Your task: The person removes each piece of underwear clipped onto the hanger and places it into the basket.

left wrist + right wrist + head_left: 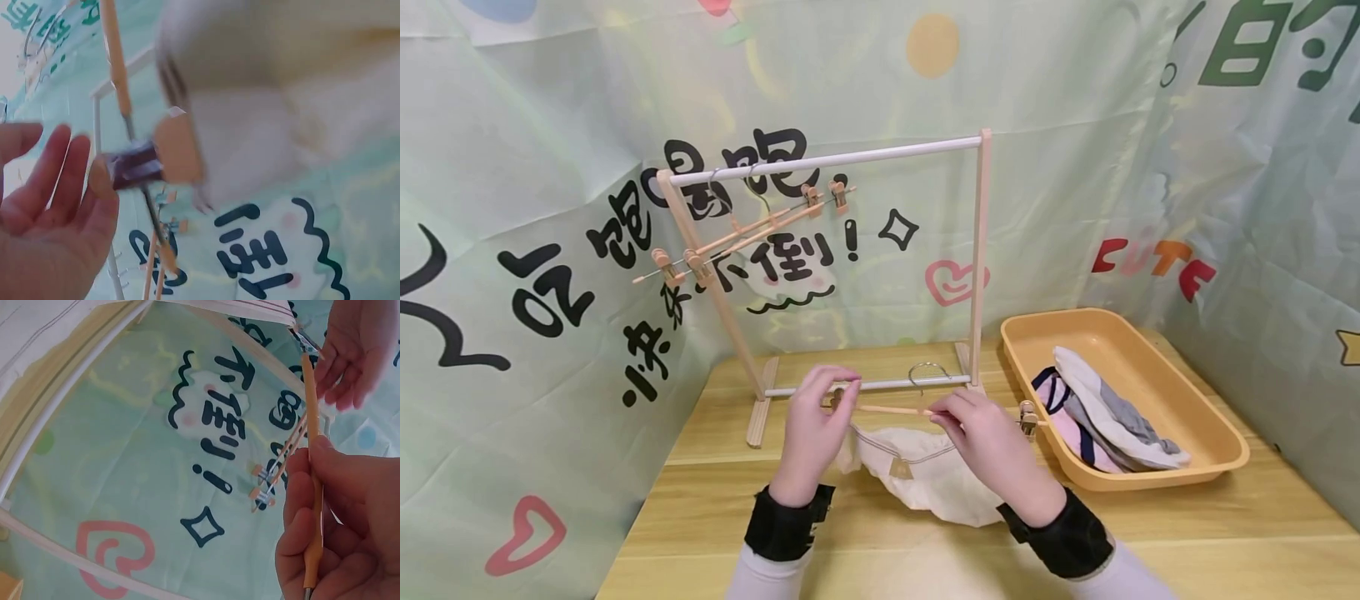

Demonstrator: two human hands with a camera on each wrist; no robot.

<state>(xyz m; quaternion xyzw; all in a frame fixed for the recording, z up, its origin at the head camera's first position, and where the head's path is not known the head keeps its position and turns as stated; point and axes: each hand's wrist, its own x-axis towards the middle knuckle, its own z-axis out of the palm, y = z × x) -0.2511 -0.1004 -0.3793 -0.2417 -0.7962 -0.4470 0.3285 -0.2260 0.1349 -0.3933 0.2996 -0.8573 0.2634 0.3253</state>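
Observation:
A clip hanger [891, 409] with a wooden bar and metal hook stands over the table, its bar pinched between the thumb and fingers of my right hand [992, 437]. Cream cloth [917, 475] with a dark-striped edge and a small tan label hangs below the bar. In the left wrist view the left-end clip [178, 150] bites the cloth's edge. Next to that clip is my left hand [816, 429], fingers apart and loosely bent; one fingertip seems to touch the clip's handle. The right-end clip [1028, 419] shows beyond my right hand; whether it holds cloth, I cannot tell.
Behind my hands rises a small rack [981, 250], with two clip hangers [760, 223] on the left of its top rail. On the right, an orange tray [1217, 446] contains folded grey, white and pink clothes [1108, 417]. Printed fabric hangs around the wooden table [715, 517].

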